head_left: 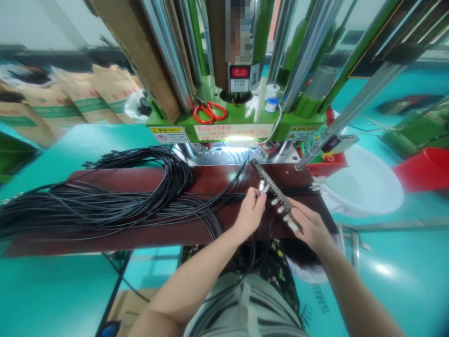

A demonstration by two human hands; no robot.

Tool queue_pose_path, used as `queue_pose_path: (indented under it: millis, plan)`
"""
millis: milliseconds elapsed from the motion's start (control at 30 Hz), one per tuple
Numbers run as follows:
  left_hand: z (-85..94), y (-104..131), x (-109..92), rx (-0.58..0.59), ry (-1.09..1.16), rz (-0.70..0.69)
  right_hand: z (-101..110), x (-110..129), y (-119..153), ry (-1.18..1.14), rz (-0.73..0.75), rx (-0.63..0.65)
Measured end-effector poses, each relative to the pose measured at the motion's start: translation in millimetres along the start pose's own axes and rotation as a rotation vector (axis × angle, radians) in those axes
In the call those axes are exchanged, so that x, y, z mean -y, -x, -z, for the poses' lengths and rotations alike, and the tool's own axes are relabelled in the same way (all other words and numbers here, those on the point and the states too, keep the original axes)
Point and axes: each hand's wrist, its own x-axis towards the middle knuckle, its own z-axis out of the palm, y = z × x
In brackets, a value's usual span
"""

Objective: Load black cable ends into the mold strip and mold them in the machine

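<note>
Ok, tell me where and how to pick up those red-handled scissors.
Take the scissors by the red loops, coming from the front and slightly above. The loops face you at the front edge of the green ledge, while the blades point away, so this side looks best. The left hand seems nearer, but it would need freeing first.

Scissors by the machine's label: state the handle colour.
Red-orange handles, seen best in the head view.
</note>
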Motion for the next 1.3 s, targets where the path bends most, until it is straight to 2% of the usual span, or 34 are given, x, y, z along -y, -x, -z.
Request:
queue_pose_path:
  millis: [100,233,400,600,867,967,1033,1133,1300]
  plan:
    - [0.6,1,1,0.055,-0.145,-0.140,1,1,0,0.084,0.026,0.019]
    - [0.4,2,0,0.027,-0.216,-0.202,5,-6,-4,0.114,0.043,0.072]
    - [0.8,0,2,0.006,-0.113,-0.097,7,-4,-4,0.164,0.125,0.094]
    - [3.6,-3,3,0.037,0.029,0.010,7,0,-1,0.217,0.125,0.115]
    - [4.1,-4,3,0.007,0.018,-0.016,9,-14,-3,0.466,0.269,0.114]
    - [4.8,-4,-1,-0.016,-0.031,-0.079,7,-12,-2,0.363,0.241,0.075]
    - [7.7,-5,-5,-0.081,0.019,-0.124,5,-9,-2,0.268,0.204,0.036]
    - [14.5,-3,-9,-0.145,0.126,-0.114,5,-6,-2,0.150,0.098,-0.022]
    - [20.6,-2,-7,-0.028,-0.006,-0.115,8,-7,-2,0.080,-0.036,-0.010]
